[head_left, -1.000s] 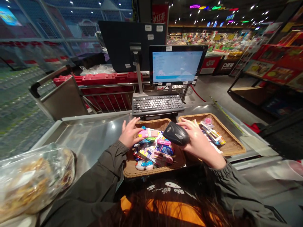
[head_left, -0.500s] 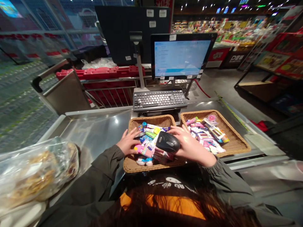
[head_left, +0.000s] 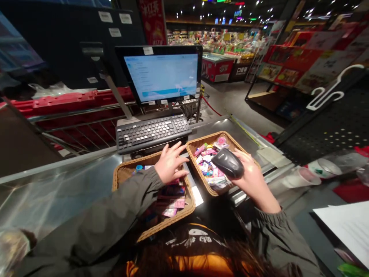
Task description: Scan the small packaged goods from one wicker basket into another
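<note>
My right hand [head_left: 250,177] grips a black barcode scanner [head_left: 228,162] and holds it over the right wicker basket [head_left: 193,145], which is full of small colourful packets [head_left: 206,165]. My left hand [head_left: 170,163] hovers over the far right corner of the left wicker basket [head_left: 122,175], fingers stretched out and reaching across the gap between the two baskets. That hand holds nothing that I can see. More small packets [head_left: 171,200] lie in the left basket, partly hidden by my left sleeve.
A keyboard [head_left: 151,132] and a lit monitor [head_left: 161,75] stand just behind the baskets on the steel checkout counter [head_left: 57,184]. A white slip [head_left: 197,195] lies between the baskets. Plastic cups [head_left: 301,177] and white papers [head_left: 347,227] are at the right. Store shelves fill the background.
My view has swung to the right. My right hand carried the scanner from the left basket over to the right basket. My left hand slid to the left basket's right corner.
</note>
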The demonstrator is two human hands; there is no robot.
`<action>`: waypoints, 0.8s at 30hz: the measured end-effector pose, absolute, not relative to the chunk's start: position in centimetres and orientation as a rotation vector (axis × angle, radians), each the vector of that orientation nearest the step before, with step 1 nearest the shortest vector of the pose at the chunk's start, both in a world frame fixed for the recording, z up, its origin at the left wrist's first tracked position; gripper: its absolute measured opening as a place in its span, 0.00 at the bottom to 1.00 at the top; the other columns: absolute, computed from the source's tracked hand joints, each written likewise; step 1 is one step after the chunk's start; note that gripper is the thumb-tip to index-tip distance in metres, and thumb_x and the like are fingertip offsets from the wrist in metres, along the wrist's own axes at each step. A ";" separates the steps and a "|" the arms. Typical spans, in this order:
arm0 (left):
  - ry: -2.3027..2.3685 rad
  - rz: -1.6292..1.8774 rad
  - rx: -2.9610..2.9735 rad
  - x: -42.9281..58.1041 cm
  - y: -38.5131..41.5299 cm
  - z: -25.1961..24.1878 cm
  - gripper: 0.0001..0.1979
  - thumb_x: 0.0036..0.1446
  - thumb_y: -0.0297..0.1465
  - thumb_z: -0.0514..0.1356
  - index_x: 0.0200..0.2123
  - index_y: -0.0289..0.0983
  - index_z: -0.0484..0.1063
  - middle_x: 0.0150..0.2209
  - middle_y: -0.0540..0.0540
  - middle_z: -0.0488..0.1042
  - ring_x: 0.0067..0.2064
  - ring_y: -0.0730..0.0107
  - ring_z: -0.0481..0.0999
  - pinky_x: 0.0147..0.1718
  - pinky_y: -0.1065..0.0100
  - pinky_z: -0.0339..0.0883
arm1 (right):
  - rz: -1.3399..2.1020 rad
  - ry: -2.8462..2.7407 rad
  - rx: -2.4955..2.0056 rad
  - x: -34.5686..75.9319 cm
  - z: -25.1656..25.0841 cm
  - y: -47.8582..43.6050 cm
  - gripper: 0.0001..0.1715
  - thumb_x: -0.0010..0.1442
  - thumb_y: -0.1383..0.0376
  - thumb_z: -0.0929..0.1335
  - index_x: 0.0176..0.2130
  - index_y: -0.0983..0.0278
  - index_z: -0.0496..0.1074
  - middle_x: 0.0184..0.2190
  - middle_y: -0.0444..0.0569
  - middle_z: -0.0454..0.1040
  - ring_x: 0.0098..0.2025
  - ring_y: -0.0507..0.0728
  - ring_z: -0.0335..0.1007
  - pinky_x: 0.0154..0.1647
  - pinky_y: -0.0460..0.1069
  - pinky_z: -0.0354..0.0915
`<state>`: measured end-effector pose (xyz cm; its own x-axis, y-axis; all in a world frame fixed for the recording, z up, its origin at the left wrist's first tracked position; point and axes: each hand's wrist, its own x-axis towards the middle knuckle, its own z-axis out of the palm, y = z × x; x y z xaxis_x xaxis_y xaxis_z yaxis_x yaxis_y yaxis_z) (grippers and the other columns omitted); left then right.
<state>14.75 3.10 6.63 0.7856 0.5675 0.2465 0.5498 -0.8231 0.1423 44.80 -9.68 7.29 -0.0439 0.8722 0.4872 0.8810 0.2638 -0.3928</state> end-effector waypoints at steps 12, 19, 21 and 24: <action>0.975 -0.134 2.844 37.1 6.8 -3.7 0.18 0.52 0.40 0.68 0.41 0.33 0.80 0.66 0.31 0.63 0.69 0.41 0.55 0.68 0.39 0.39 | -0.096 -1.575 -1.803 52.9 4.8 -13.3 0.26 0.57 0.55 0.70 0.53 0.59 0.70 0.52 0.57 0.74 0.64 0.71 0.64 0.64 0.71 0.57; 1.028 -0.125 2.840 38.4 6.7 -5.4 0.15 0.50 0.34 0.67 0.41 0.33 0.78 0.66 0.31 0.62 0.69 0.45 0.57 0.67 0.45 0.47 | -0.059 -1.579 -1.800 53.8 4.3 -12.6 0.24 0.57 0.56 0.70 0.51 0.62 0.71 0.52 0.60 0.74 0.63 0.73 0.64 0.63 0.73 0.57; 1.023 -0.154 2.840 38.5 6.8 -5.4 0.17 0.49 0.35 0.68 0.42 0.34 0.78 0.65 0.32 0.63 0.68 0.45 0.58 0.66 0.43 0.47 | -0.050 -1.594 -1.776 53.9 4.3 -12.2 0.23 0.57 0.57 0.70 0.50 0.62 0.72 0.52 0.59 0.74 0.63 0.72 0.64 0.62 0.71 0.60; 1.038 -0.183 2.837 38.7 6.7 -5.6 0.18 0.49 0.39 0.69 0.43 0.35 0.79 0.66 0.32 0.61 0.69 0.43 0.56 0.66 0.39 0.45 | -0.052 -1.599 -1.753 53.7 4.4 -11.8 0.23 0.57 0.57 0.70 0.50 0.62 0.72 0.52 0.59 0.74 0.63 0.72 0.64 0.62 0.71 0.62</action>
